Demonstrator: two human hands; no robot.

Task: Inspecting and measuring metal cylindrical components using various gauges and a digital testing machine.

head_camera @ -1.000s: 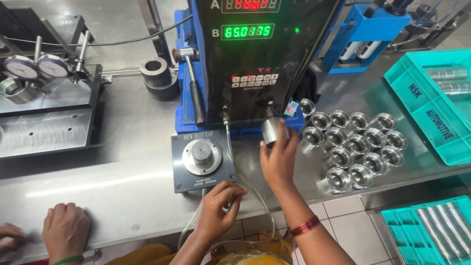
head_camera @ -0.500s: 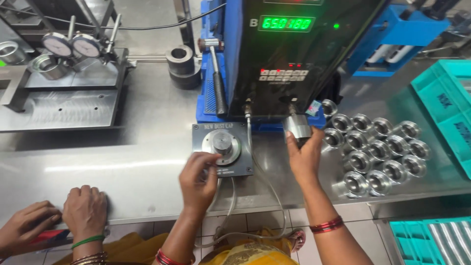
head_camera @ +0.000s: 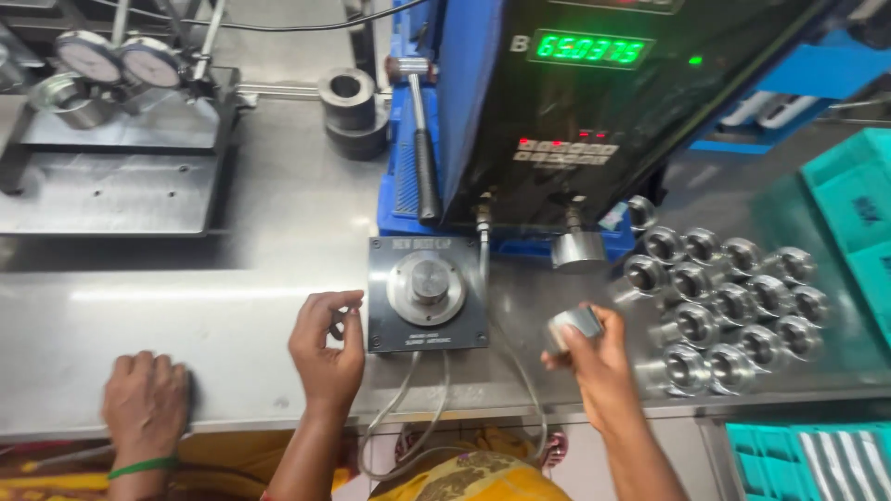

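While your right hand (head_camera: 594, 357) is closed around a small polished metal cylinder (head_camera: 573, 327) above the front edge of the surface (head_camera: 232, 306), your left hand (head_camera: 327, 345) rests with curled fingers against the left side of the square dark gauge block (head_camera: 427, 293), pinching nothing that can be made out. That block is flat and matte, with a round turned steel plug standing at its centre, and two thin hoses (head_camera: 408, 408) drop from it over the front edge. Brushed, shiny steel makes up the surface, and it lies bare between the block and a second person's hand (head_camera: 147, 401) pressed flat near the front left corner. Toward the right edge, a tight cluster of bright ring-shaped sleeves (head_camera: 729, 301) stands just beside your right hand. Behind the block rises a black readout cabinet (head_camera: 594, 102) with green digits. At the far right, a teal plastic tray (head_camera: 849, 199) sits blurred, its contents unclear
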